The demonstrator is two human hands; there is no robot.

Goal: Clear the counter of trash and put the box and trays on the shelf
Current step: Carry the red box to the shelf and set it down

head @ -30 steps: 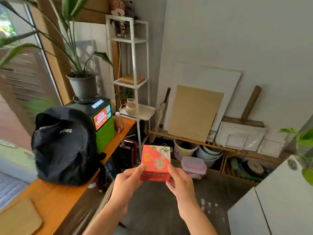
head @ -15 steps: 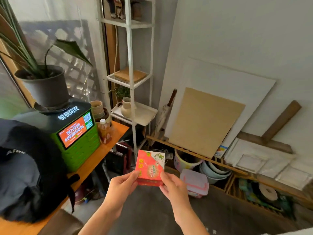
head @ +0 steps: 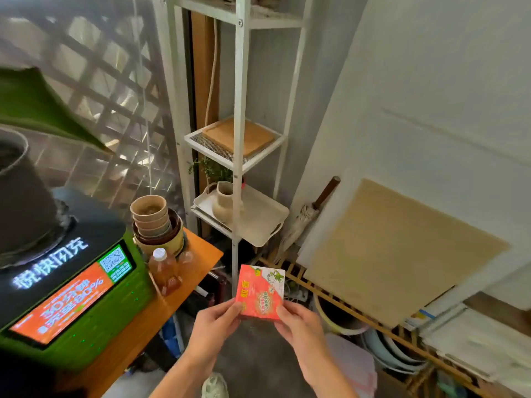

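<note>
Between both hands, left and right, the gripped box stands upright.

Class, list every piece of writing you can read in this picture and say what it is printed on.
"悦快闪充": white characters on the dark top of the green machine.
"30分钟" and "80%": on its orange screen; smaller lines blurred.
QR code on the same screen: not readable.
Red box held by left hand and right hand: print too blurred.

head view | looks forward and down from the person's head | near the white shelf | counter at left
</note>
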